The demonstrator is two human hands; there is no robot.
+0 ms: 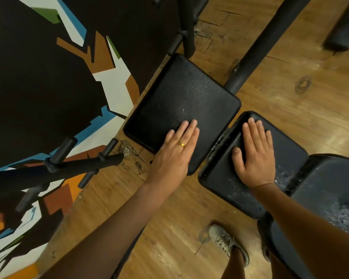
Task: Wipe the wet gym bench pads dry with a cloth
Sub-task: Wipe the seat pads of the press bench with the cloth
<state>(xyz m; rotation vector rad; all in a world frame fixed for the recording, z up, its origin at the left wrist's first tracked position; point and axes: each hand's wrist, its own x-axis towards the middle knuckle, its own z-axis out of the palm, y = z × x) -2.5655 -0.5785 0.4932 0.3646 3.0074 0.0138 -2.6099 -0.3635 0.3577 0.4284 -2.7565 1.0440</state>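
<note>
both hands flat on the pads, no cloth in view
left hand (173,156) open on near corner of far pad (181,93); right hand (256,156) open on middle pad (288,150), droplets (280,177) by its wrist. wettest pad (334,198) lies further right along the row, nearer the right hand.

Rightmost pad (330,188) cut off, far roller (338,37) seemingly blurred

You have three black grained vinyl bench pads: far pad (181,97), middle pad (290,154), near pad (320,188). Your two hands: left hand (173,156), right hand (256,158). One gold ring (182,144). One grey laced sneaker (226,241).
</note>
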